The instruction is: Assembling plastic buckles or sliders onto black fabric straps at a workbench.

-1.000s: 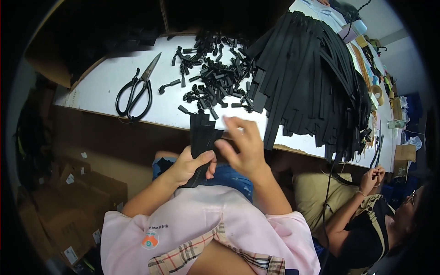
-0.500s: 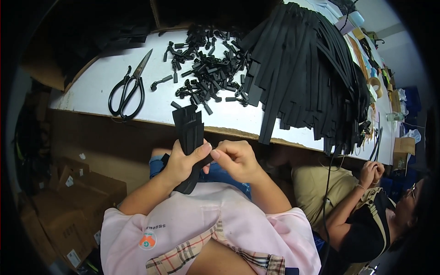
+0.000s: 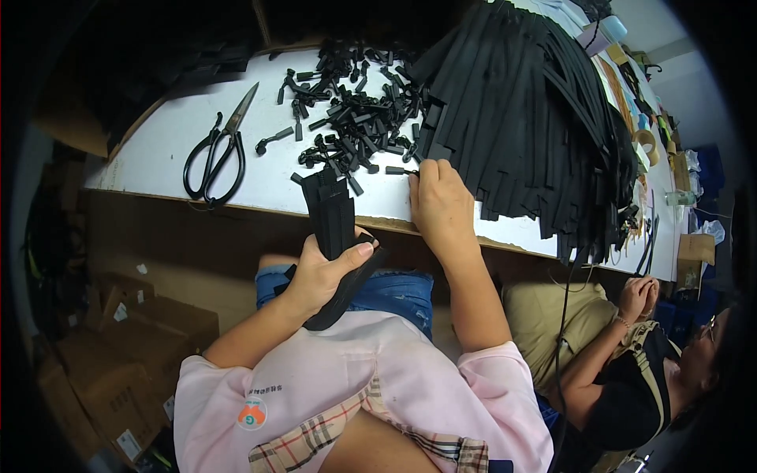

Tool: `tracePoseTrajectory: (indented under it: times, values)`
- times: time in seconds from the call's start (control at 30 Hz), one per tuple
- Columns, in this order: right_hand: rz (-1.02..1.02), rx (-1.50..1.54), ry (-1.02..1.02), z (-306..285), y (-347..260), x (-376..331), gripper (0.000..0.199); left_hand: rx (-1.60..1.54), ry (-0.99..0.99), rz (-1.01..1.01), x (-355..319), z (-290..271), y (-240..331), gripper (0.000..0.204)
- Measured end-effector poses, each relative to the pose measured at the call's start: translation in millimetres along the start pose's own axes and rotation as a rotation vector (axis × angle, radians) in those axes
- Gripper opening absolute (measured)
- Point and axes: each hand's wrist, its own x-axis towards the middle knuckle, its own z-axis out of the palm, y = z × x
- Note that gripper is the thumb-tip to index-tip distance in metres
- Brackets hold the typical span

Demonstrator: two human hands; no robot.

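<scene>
My left hand [image 3: 319, 276] is closed round a bundle of flat black strips [image 3: 333, 217], which look like zipper tapes. The bundle stands up from the fist, and its folded lower part hangs over my lap. At the table's front edge my right hand [image 3: 443, 209] is closed, fingers bent down on the end of a small black zipper pull [image 3: 398, 170]; its fingertips are partly hidden. Many more black zipper pulls [image 3: 359, 122] lie in a loose heap beyond. Just right of that hand, a large pile of long black strips [image 3: 512, 118] droops over the edge.
Large black-handled scissors [image 3: 217, 158] lie on the white table [image 3: 142, 169] at left. Cardboard boxes [image 3: 118, 363] stand on the floor at lower left. At right sits a co-worker [image 3: 623, 370], hands together. A black cord [image 3: 561, 331] hangs between us.
My right hand has left the bundle and moved forward and right to the zipper pull at the table edge. My left hand keeps its hold on the strips.
</scene>
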Motion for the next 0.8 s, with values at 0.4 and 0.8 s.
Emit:
tracePoseTrajectory:
  times: [0.4, 0.8]
  values:
    - [0.543, 1.85, -0.023, -11.9, -52.0, -46.5, 0.014, 0.084, 0.016, 0.085, 0.2, 6.6, 0.4, 0.013]
    - [0.633, 2.049, 0.0, -17.3, -57.5, -53.4, 0.012, 0.194, 0.017, 0.278, -1.7, 11.2, -2.5, 0.012]
